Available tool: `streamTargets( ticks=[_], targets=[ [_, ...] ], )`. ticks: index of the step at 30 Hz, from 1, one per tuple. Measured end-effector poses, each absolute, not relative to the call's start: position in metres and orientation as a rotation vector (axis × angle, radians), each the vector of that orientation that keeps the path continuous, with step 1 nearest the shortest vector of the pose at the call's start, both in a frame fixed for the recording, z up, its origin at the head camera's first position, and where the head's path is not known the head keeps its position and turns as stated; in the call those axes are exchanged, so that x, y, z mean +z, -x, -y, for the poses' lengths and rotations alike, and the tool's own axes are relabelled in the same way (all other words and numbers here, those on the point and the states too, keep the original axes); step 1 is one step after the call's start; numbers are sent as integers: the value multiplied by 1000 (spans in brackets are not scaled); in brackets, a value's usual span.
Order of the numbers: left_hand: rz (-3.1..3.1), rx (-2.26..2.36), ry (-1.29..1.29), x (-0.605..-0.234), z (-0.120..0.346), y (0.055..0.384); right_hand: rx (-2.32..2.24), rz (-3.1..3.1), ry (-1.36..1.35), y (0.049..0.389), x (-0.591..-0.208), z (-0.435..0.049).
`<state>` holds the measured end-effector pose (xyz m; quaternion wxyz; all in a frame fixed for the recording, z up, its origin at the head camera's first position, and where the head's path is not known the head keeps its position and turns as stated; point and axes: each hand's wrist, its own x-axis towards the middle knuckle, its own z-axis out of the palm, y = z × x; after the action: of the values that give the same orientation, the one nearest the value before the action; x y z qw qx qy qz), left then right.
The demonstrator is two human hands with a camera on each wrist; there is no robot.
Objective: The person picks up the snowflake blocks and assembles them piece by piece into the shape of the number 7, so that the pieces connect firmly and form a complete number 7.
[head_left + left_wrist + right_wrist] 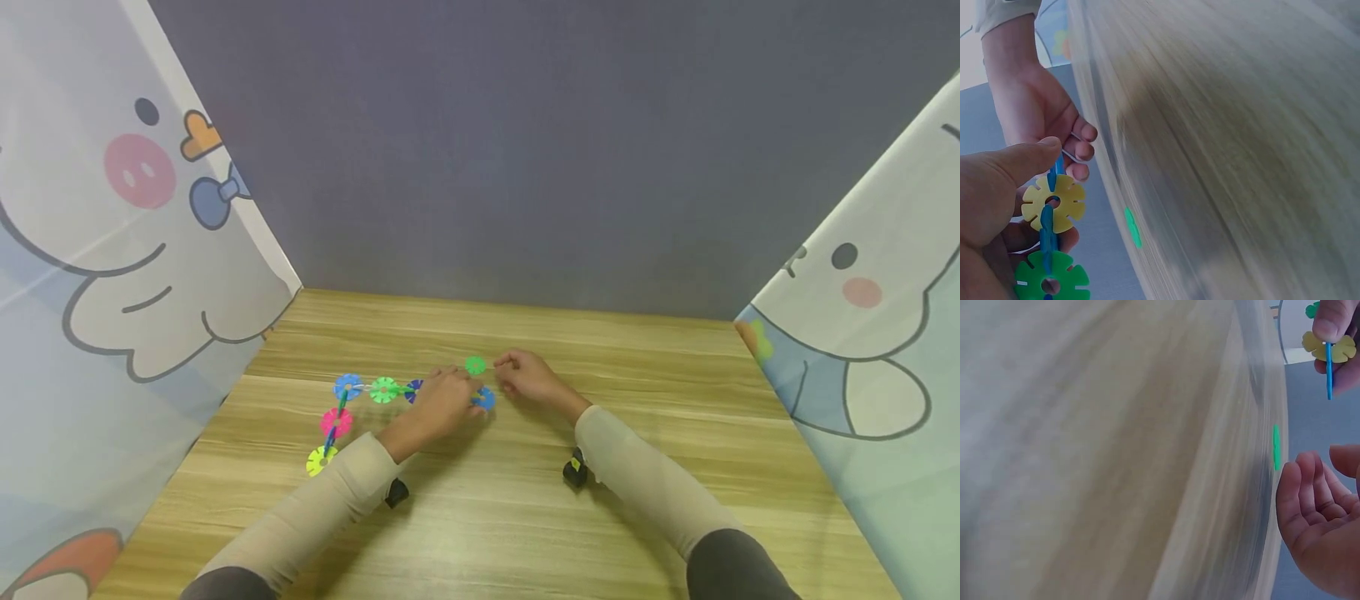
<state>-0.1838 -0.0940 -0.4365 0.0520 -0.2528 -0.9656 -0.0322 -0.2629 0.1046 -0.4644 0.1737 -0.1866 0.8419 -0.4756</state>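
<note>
A chain of notched plastic interlocking discs runs across the table, with a lime-yellow disc, a pink disc and a green disc among its links. My left hand grips the chain near its right end, thumb by a yellow disc. Beyond the thumb a blue disc sticks out, seen edge-on in the right wrist view. Facing it, my right hand holds nothing, its fingers loosely bent. A loose green disc lies on the table just left of the right fingertips.
The wood-grain table ends at a dark grey panel at the back. Cartoon-printed panels stand along both sides. Black wrist devices sit under the forearms, close over the tabletop.
</note>
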Motion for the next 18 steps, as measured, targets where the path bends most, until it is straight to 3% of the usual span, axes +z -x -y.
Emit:
streamTargets(
  ticks=[18],
  targets=[
    [2929, -87, 775, -439, 98, 184, -885, -2693, 659, 282, -470, -75]
  ],
)
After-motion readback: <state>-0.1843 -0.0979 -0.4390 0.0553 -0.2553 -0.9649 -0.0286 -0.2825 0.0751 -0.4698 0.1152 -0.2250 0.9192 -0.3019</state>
